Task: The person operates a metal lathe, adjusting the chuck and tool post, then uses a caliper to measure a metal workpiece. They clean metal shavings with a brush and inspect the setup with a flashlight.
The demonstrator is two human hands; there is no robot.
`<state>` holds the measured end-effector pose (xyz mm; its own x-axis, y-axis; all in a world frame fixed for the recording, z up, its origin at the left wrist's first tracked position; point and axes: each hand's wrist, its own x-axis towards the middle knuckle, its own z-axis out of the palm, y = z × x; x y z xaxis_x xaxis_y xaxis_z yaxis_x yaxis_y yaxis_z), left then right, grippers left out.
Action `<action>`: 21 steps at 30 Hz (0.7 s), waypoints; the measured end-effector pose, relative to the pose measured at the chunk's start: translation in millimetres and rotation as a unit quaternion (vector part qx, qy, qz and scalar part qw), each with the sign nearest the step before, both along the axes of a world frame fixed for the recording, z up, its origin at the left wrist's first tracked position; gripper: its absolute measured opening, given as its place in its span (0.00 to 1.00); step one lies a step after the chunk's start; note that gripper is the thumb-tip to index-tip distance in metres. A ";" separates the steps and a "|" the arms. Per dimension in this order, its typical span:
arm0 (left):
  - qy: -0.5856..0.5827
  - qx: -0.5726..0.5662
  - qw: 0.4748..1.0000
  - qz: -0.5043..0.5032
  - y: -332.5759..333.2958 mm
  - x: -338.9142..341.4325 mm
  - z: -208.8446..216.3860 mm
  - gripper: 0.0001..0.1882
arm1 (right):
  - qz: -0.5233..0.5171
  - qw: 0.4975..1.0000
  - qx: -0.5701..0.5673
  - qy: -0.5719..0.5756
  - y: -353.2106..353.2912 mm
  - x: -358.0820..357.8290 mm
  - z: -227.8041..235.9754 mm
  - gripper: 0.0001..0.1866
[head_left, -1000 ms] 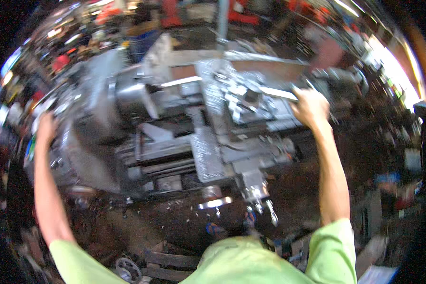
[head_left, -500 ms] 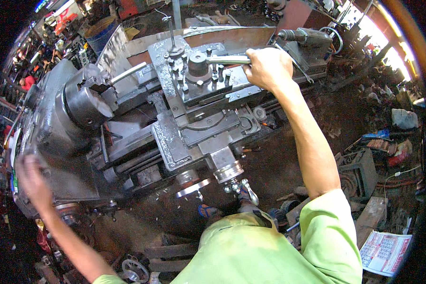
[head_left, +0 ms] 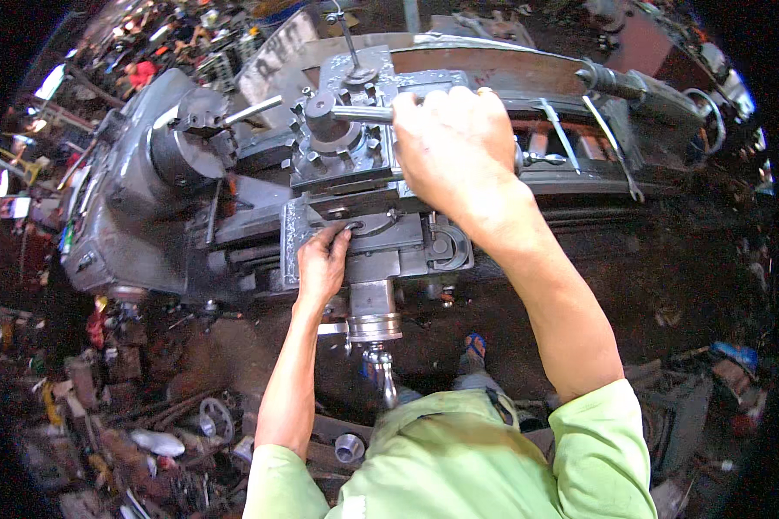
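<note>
My right hand point(head_left: 454, 143) is wrapped round the tool post lever point(head_left: 363, 113), a metal bar running out from the round knob of the tool post point(head_left: 331, 130) on a lathe. Square-headed bolts ring the top of the post. My left hand point(head_left: 322, 259) is lower down, on the cross slide point(head_left: 389, 238); its fingers are drawn together at the curved slot there. Whatever lies between these fingertips is too small to make out. Left of the post is the lathe chuck point(head_left: 190, 143), close to a light metal rod point(head_left: 255, 110).
A crank handle point(head_left: 385, 376) juts toward me from the slide. On the bed at right lie an open-ended wrench point(head_left: 619, 156) and a thin bar point(head_left: 561, 137), before the tailstock point(head_left: 640, 91). A handwheel point(head_left: 216, 419) and scrap parts crowd the floor at lower left.
My left hand has come from the headstock at far left to the cross slide. My right hand stays on the lever, which sits further left in the picture as the view has shifted.
</note>
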<state>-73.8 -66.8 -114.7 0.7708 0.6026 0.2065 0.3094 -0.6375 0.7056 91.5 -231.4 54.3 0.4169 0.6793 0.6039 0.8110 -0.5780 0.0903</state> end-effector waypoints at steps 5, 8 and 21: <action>0.041 -0.013 0.998 0.036 -8.7 7.9 9.6 0.15 | 0.082 0.994 0.039 0.059 -3.4 7.1 3.8 0.11; 0.076 0.024 0.997 0.012 -9.0 8.9 24.2 0.15 | 0.083 0.996 0.008 0.027 -6.4 7.4 6.3 0.14; 0.068 0.132 0.989 -0.005 -18.5 15.5 19.9 0.12 | 0.093 0.996 -0.015 0.007 -8.5 10.1 6.2 0.18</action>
<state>-58.3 -85.4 -94.8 0.8075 0.5339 0.2508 0.3826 -0.7977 0.4662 101.6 -239.8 60.5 0.2900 0.7636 0.5769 0.9052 -0.4145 0.0937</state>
